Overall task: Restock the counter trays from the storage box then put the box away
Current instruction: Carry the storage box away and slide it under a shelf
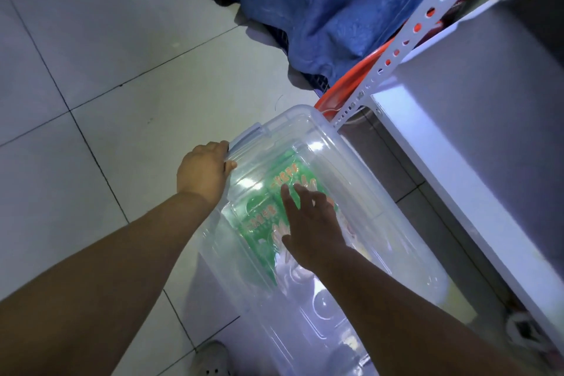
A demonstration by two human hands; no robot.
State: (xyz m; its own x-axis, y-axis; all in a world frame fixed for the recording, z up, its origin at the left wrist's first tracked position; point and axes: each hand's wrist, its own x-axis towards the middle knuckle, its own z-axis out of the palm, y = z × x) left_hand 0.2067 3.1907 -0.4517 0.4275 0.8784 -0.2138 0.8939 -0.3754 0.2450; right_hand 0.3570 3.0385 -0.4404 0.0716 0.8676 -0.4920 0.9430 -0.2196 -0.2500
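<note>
A clear plastic storage box (360, 168) with its clear lid on sits on the tiled floor beside a white shelf. Green printed packets (265, 223) show through the lid. My left hand (203, 171) curls over the box's left edge, right by the pale blue latch (244, 139). My right hand (311, 226) lies flat on top of the lid with its fingers spread, holding nothing.
A white metal shelf (457, 162) with a perforated upright (406, 36) runs along the right. Blue cloth (335, 9) is heaped at the top, over a dark crate, with an orange tub (348, 82) behind the upright. A white shoe (212, 359) shows at the bottom.
</note>
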